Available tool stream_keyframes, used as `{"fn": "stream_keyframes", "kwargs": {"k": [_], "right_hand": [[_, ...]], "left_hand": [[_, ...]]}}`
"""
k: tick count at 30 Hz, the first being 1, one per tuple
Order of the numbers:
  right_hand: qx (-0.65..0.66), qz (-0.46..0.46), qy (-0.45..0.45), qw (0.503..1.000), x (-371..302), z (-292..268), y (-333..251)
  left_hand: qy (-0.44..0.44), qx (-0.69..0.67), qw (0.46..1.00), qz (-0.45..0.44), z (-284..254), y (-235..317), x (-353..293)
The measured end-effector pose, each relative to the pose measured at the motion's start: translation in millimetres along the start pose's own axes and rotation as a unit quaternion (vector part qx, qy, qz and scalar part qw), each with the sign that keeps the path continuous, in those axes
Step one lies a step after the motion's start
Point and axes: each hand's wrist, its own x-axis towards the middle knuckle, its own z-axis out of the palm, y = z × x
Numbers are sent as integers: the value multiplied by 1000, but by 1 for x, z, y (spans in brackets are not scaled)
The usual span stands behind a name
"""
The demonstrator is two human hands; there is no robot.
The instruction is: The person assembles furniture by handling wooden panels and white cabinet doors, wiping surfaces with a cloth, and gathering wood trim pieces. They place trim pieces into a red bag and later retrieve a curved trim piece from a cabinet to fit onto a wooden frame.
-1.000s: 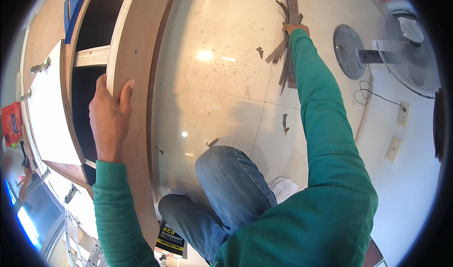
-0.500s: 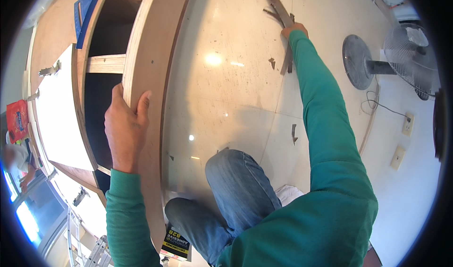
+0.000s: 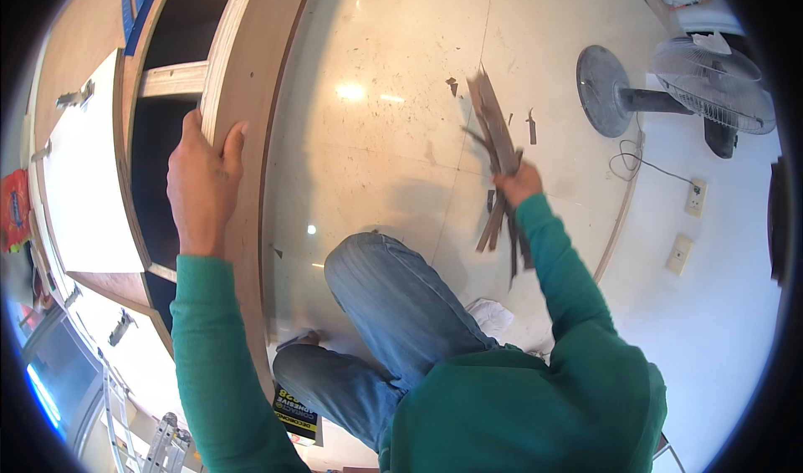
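My left hand [image 3: 203, 187] is closed round the edge of a wooden cabinet [image 3: 256, 97], thumb lying on the plywood side and fingers curled over the pale front edge. Over the floor to the right, my right hand [image 3: 520, 184] grips a bundle of thin brown strips [image 3: 495, 126]. The strips stick out of both ends of the fist, some of them crooked and ragged. My palm and most finger surfaces on that side are hidden. Small brown scraps, among them a narrow piece [image 3: 531, 127], lie on the floor near the bundle.
A grey pedestal fan [image 3: 604, 92] stands at the right wall, its cord running to a wall outlet [image 3: 696, 198]. Cabinet doors [image 3: 90, 176] with hinges hang at the left. A blue set square [image 3: 140, 11] rests on the cabinet. Beside my knees are a black-and-yellow can [image 3: 298, 416] and white cloth [image 3: 490, 320].
My right hand has drawn back toward my body with the strips in its grip. The left hand keeps its hold on the cabinet edge, and the whole view has shifted slightly.
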Motion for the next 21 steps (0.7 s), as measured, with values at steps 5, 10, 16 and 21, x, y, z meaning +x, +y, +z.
{"fn": "stream_keyframes", "kwargs": {"k": [5,10,16,21], "right_hand": [[16,63,95,993,-50,79,77],[-161,-83,224,958,-34,121,102],[-53,-91,-21,994,-27,100,100],[-7,-13,137,991,-6,53,116]], "left_hand": [[1,74,997,-34,-8,12,-6],[36,-58,996,49,-31,20,-20],[235,154,952,121,-61,-43,-136],[262,38,964,19,-119,-53,-279]]}}
